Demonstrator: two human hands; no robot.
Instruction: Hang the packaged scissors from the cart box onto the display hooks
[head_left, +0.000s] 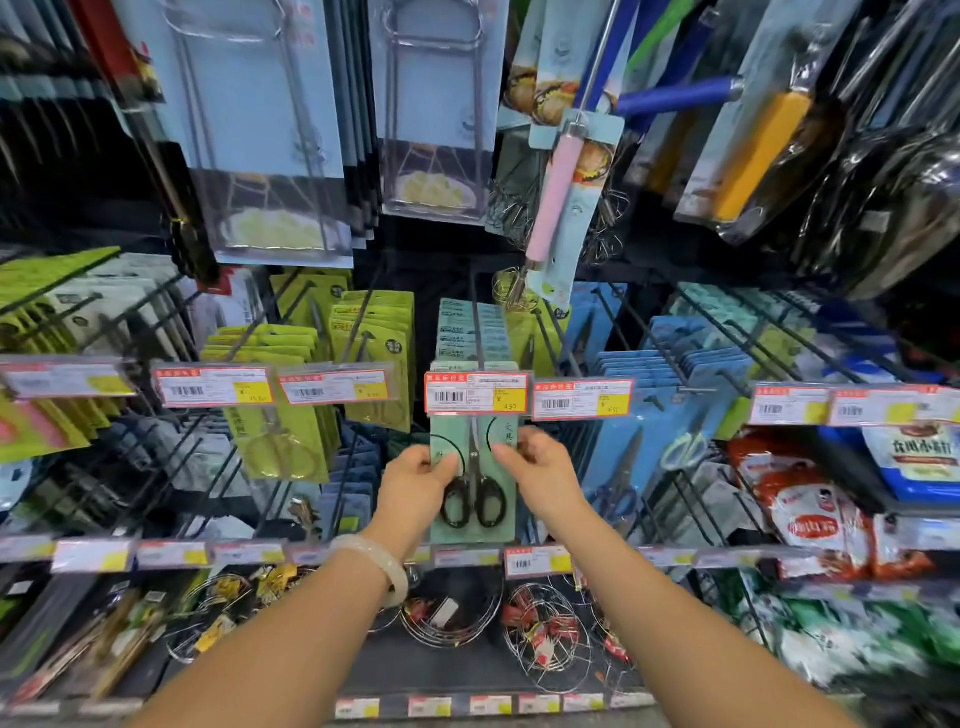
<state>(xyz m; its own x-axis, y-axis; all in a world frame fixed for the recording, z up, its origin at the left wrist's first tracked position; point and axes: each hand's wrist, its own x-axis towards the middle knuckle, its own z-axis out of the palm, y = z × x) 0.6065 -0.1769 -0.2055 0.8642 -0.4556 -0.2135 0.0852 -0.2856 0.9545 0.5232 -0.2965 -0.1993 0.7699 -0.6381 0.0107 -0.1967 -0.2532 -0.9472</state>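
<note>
A packaged pair of scissors (474, 525), black-handled on a pale green card, hangs upright at the centre of the display. Its top edge is hidden behind a red-framed price tag (477, 393). My left hand (418, 478) pinches the card's left edge and my right hand (540, 467) pinches its right edge. A black display hook (477, 332) runs back above the tag, carrying several more of the same green cards (470, 330). The cart box is out of view.
Neighbouring hooks carry yellow-green packs (374, 338) to the left and blue scissor packs (644, 364) to the right. Large blister packs (270, 130) hang overhead. Wire whisks (545, 623) lie on the shelf below. Price tag rails run across the front.
</note>
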